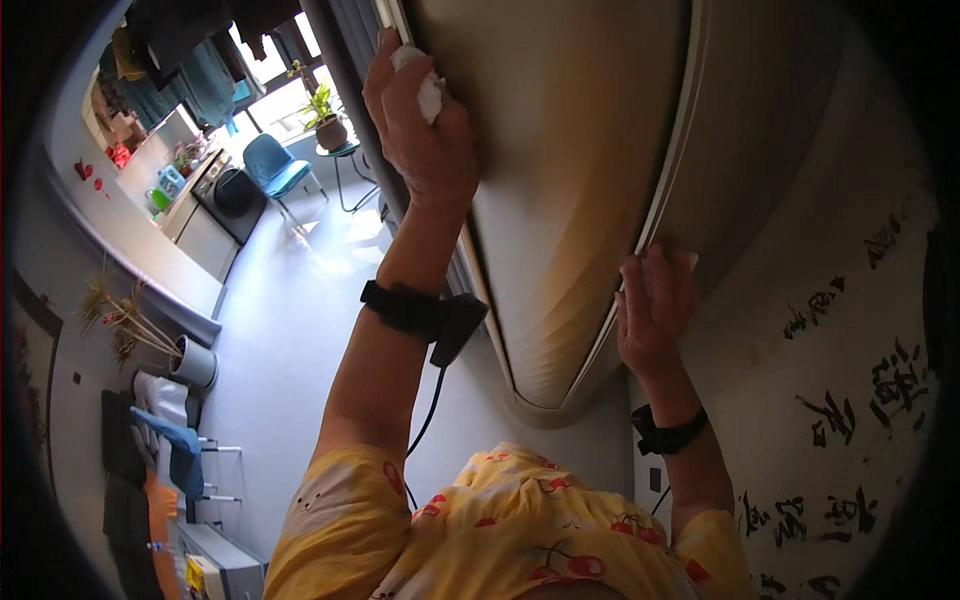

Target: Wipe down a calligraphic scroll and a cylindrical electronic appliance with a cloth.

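Note:
A tall, narrow cabinet-like object [570, 187] with a pale front and light edge trim rises directly before me; its exact kind is unclear. At its left edge, high up, my left hand [424, 127] is closed around a crumpled white tissue or cloth [429, 94]. My right hand [658, 307] touches the light trim [651, 225] on the other side, lower down, with its fingers curled over a small whitish piece [691, 259], perhaps tissue. Both wrists wear black straps; a dark device sits on the left one, and cables run from them.
Left of me are a blue chair [274, 169], a potted plant on a small table, and a washing machine [229, 195]. Nearer stand a white plant pot [195, 361] and another blue chair [176, 442]. A wall bearing brush writing [750, 360] is close on my right.

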The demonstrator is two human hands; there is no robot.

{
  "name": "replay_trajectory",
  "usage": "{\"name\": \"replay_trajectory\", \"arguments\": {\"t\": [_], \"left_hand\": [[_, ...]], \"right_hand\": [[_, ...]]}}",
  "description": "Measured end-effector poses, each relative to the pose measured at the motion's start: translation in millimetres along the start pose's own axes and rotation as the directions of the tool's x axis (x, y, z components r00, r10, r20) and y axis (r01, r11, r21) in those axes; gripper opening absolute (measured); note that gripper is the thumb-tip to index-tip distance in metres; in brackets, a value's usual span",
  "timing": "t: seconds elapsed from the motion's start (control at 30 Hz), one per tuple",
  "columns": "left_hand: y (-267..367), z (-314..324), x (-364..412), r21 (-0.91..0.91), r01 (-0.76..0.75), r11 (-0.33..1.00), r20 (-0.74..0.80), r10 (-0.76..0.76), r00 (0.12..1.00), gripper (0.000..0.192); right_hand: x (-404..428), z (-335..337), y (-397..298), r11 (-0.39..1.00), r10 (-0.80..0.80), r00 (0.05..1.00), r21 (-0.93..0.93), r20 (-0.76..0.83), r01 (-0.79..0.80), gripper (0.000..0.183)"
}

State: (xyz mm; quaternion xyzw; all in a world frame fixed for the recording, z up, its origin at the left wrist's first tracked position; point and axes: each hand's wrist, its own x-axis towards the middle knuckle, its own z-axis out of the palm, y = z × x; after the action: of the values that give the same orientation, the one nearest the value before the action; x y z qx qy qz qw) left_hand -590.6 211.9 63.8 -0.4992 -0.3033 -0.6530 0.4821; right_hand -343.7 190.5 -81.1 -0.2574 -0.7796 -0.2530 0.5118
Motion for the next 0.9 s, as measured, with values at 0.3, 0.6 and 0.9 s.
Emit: {"name": "replay_trajectory", "arguments": {"t": [0.3,0.6,0.9], "left_hand": [[1,-11,2,-0.03,0.038,0.999,0.112,-0.034,0.993,0.032],[0,-12,0,-0.247,0.091,0.965,0.226,-0.034,0.974,0.034],[-6,-25,-2,-0.298,0.047,0.954,0.314,0.051,0.948,0.029]], "right_hand": [[46,-1,-9,0.965,-0.187,0.982,-0.187,0.012,0.186,0.03],[117,-14,-21,0.923,-0.191,0.946,-0.281,0.261,0.264,0.034],[204,-30,-24,0.826,-0.305,0.95,-0.477,0.071,0.301,0.035]]}}
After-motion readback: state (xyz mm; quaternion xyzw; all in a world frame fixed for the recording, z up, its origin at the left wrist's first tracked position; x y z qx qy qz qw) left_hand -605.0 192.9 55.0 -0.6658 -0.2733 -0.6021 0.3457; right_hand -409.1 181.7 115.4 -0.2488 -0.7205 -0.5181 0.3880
